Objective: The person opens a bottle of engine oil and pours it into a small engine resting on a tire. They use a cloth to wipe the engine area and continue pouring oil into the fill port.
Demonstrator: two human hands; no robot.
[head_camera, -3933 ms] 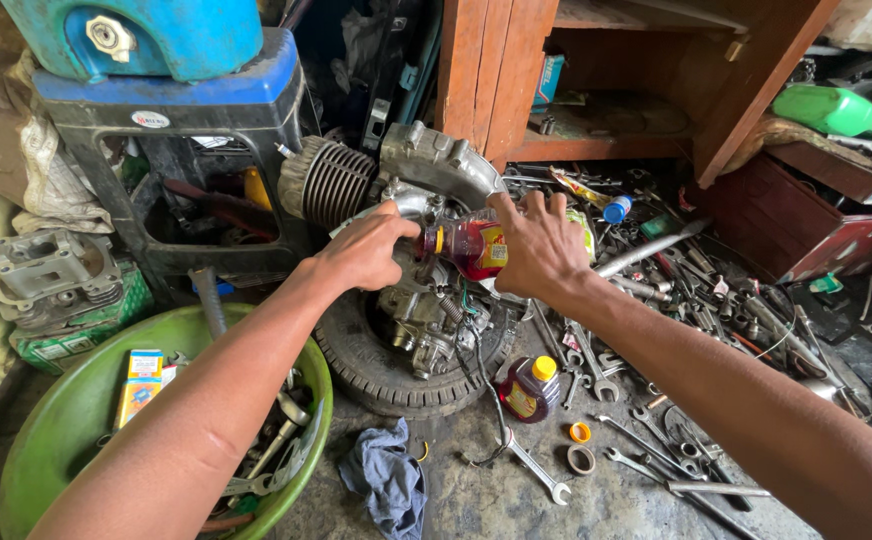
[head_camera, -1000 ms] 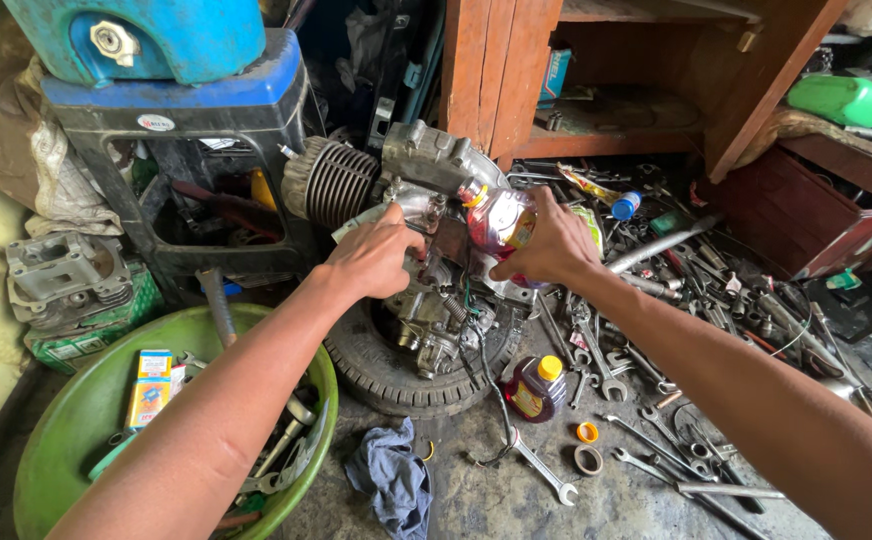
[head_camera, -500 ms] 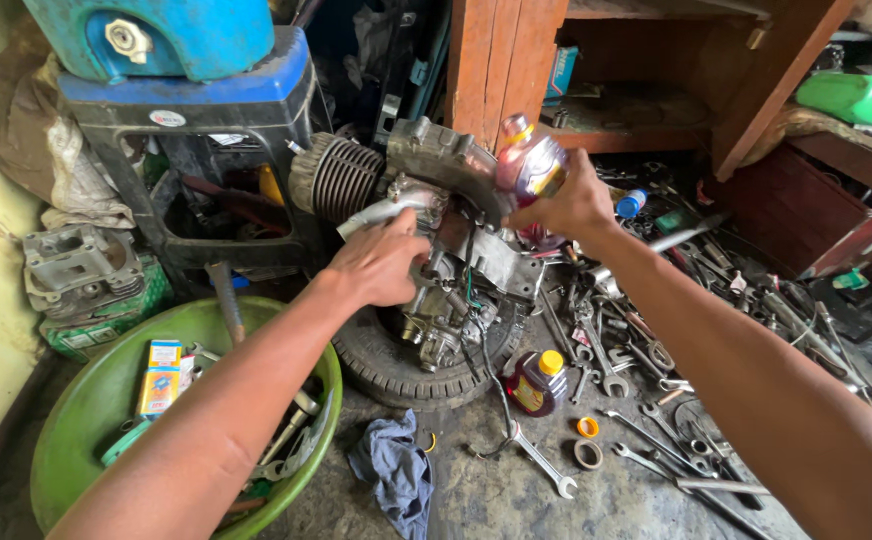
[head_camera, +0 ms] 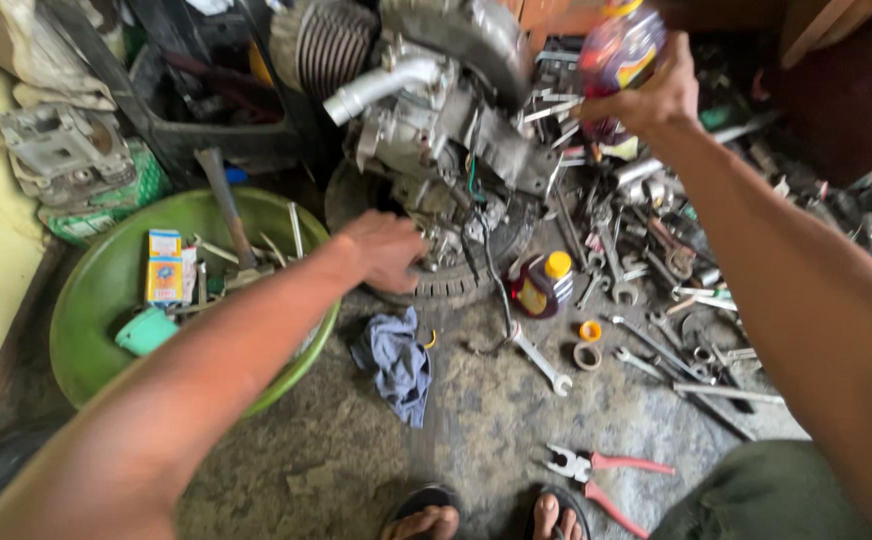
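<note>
R hand is up near the top edge, fingers wrapped round a red oil bottle w/ yellow label. Bottle is blurred and its top is cut off by the frame, so cap state can't be told. It sits above and just right of the engine, not touching it.

L hand is low, fingers curled down loosely onto the edge of the tyre under the engine. It rests there, pinching nothing that shows; fingertips are partly hidden behind the knuckles, so exact contact is hard to tell.

Engine sits on the tyre, finned cylinder at upper left, cut by the top edge. Grey pipe sticks out toward the left.

Just right of the tyre: a small dark bottle w/ yellow cap on the floor. Near it an orange cap, a tape ring, a spanner. Further right is a heap of spanners and loose metal bits, too tangled to sort out.

Blue rag lies on the floor below the L hand. Green basin at left holds a hammer, small yellow boxes and rods; the forearm covers its right rim. Red-handled pliers lie near the sandalled toes at the bottom edge.
</note>
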